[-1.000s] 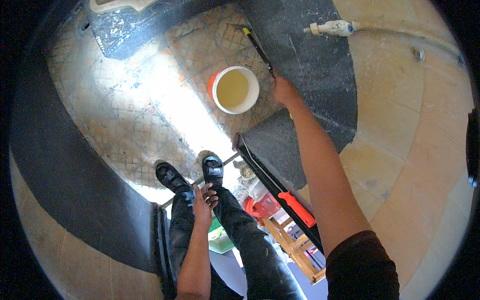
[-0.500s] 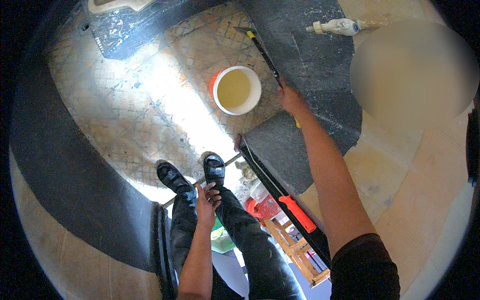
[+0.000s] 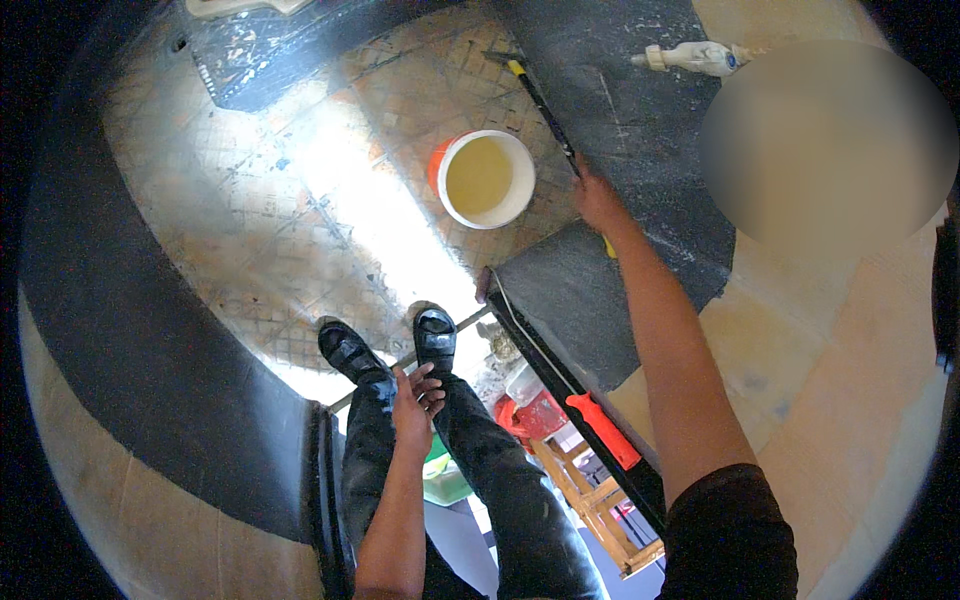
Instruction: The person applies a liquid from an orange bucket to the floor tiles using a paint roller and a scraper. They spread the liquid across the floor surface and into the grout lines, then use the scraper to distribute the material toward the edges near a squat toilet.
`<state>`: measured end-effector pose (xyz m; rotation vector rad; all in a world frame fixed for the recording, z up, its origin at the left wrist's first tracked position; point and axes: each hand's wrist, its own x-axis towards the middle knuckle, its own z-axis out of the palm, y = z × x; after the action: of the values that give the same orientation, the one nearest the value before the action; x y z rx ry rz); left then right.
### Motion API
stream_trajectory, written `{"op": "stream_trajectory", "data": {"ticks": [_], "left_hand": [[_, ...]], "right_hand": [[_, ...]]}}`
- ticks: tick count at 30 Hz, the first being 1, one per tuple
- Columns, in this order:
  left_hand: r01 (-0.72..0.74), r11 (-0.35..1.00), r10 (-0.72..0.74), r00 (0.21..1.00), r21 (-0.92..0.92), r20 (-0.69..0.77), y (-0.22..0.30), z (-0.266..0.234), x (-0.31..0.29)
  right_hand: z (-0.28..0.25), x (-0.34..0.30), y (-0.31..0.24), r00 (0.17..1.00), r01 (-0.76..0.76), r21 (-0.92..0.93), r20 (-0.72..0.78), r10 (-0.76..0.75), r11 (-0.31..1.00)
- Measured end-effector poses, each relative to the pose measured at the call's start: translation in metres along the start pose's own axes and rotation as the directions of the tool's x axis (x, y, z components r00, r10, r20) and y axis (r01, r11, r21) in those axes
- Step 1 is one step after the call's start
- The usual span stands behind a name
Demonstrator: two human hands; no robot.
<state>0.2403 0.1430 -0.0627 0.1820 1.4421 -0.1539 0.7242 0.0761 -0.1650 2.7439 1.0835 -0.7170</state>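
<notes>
Right hand (image 3: 600, 204), with black-and-yellow tool (image 3: 545, 114), shifted slightly rightward, away from bucket (image 3: 518, 180). Left hand (image 3: 416, 402) hangs before legs (image 3: 480, 450), fingers loosely curled, holding nothing. Right arm (image 3: 675, 330) stretched forward, grip closed round handle. Red-handled implement (image 3: 603, 431) alongside black frame (image 3: 642, 494). Black-and-yellow tool at right edge of tiled floor (image 3: 220, 200), between bucket and dark wall (image 3: 655, 140).

The right hand (image 3: 600, 204) hides part of the black-and-yellow tool (image 3: 543, 110)

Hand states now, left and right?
Left hand: open, fingers loosely curled, nothing visible in it.
Right hand: closed around a black-and-yellow long-handled tool.
</notes>
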Motion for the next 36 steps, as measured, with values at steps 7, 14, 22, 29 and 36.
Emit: {"op": "stream_trajectory", "data": {"ticks": [7, 14, 22, 29, 36], "left_hand": [[0.008, 1.0, -0.008, 1.0, 0.002, 0.001, -0.006, -0.004, -0.004], [0.009, 1.0, -0.009, 1.0, -0.003, -0.013, -0.007, -0.007, -0.004], [-0.02, 1.0, 0.02, 1.0, 0.011, -0.004, -0.007, -0.006, -0.006], [-0.03, 0.999, 0.031, 0.999, 0.009, -0.036, -0.003, -0.007, -0.005], [-0.062, 0.996, 0.061, 0.998, 0.061, 0.019, -0.006, 0.002, 0.0]], "right_hand": [[-0.016, -0.009, 0.0, 0.999, -0.033, 0.108, 0.029, 0.03, 0.994], [-0.032, -0.008, 0.008, 0.969, -0.112, 0.025, 0.225, 0.103, 0.993], [-0.033, -0.009, 0.012, 0.974, -0.105, 0.073, 0.211, 0.088, 0.992], [-0.004, 0.0, 0.045, 0.99, -0.032, 0.018, 0.14, 0.029, 0.999], [0.0, 0.011, 0.058, 0.984, -0.074, 0.036, 0.163, 0.067, 0.997]]}}
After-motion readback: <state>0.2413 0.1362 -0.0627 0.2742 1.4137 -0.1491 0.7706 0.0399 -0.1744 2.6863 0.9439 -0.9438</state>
